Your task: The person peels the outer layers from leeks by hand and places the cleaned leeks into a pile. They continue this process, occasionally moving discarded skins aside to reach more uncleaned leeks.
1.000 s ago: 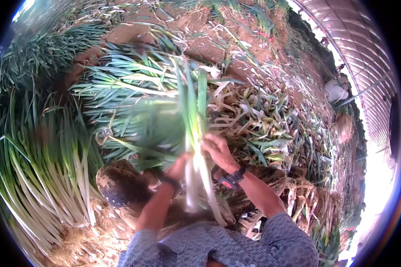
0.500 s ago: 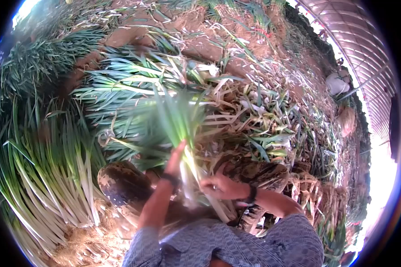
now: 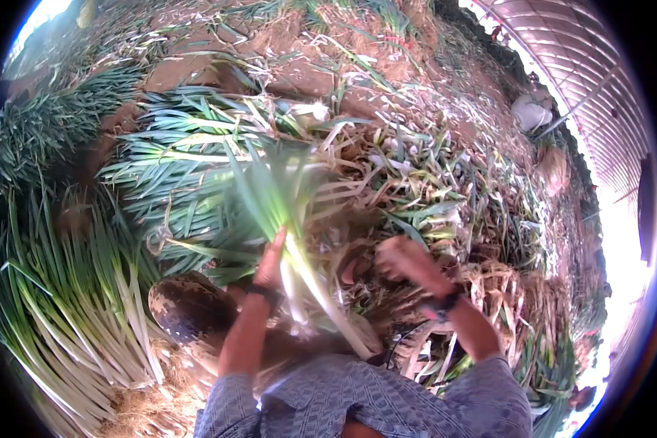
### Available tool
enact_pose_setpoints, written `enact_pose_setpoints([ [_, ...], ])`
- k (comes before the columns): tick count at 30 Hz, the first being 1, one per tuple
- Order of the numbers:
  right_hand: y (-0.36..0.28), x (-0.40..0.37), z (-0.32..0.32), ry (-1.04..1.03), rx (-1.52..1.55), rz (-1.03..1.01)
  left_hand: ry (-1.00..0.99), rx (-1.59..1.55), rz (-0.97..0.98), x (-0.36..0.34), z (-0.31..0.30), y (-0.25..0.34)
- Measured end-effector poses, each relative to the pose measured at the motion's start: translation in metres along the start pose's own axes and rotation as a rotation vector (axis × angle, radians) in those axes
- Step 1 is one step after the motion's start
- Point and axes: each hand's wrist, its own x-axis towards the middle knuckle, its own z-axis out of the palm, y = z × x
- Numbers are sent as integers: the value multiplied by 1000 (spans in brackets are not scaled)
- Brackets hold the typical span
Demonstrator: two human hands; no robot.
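My left hand (image 3: 271, 264) is wrapped round a few green onions (image 3: 310, 281), gripping them where the white shanks turn green. Their leaves fan upward and blur, while the pale stalks slant down toward my lap. Apart from them on the right, my right hand (image 3: 409, 261) hovers over the pile of stripped leaves (image 3: 423, 182). Motion smears its fingers, so whether anything is in them cannot be made out. A dark band circles each wrist.
Cleaned-looking green onions (image 3: 73, 314) lie in a thick row at left, roots toward me. More green onions (image 3: 190, 160) spread ahead, leaves pointing left. Dry, tangled stalks (image 3: 500, 299) stand at right. A white sack (image 3: 531, 113) sits farther back, beneath an arched roof (image 3: 562, 44).
My right hand has left the stalks and swung up and to the right. My left hand keeps its hold on the green onions. The whole view has shifted slightly.
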Motion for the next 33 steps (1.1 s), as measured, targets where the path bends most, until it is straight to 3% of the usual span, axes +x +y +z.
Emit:
enact_pose_setpoints([
  [1,-17,8,36,-125,-108,22,-13,23,-16,-6,11,6],
  [2,21,41,59,-223,-158,-137,-33,47,-1,-7,13,6],
  [3,10,51,87,-149,-204,-233,-49,72,16,-8,13,6],
  [8,8,101,137,-256,184,-171,56,-12,138,-7,-3,4],
  [13,34,109,148,-10,262,-323,145,75,90,-2,-16,-8],
  [14,42,115,143,-7,290,-289,116,145,27,-3,-17,-5],
  [16,47,120,132,7,342,-223,154,90,156,10,-25,-16],
  [18,34,125,115,222,295,-373,128,95,141,14,-32,-20],
  [20,14,121,90,278,284,-468,127,132,104,14,-26,-13],
  [21,13,125,78,314,267,-520,227,156,149,17,-35,-24],
  [22,8,127,67,351,250,-570,146,93,-36,3,-26,-6],
  [25,4,128,50,507,10,-672,110,44,-9,-8,-11,5],
  [29,21,149,22,636,-197,-644,171,138,7,-9,-16,6],
  [32,34,160,12,748,-320,-590,193,7,20,-39,12,40],
  [33,40,165,5,756,-321,-605,158,-20,72,-15,-18,30],
])
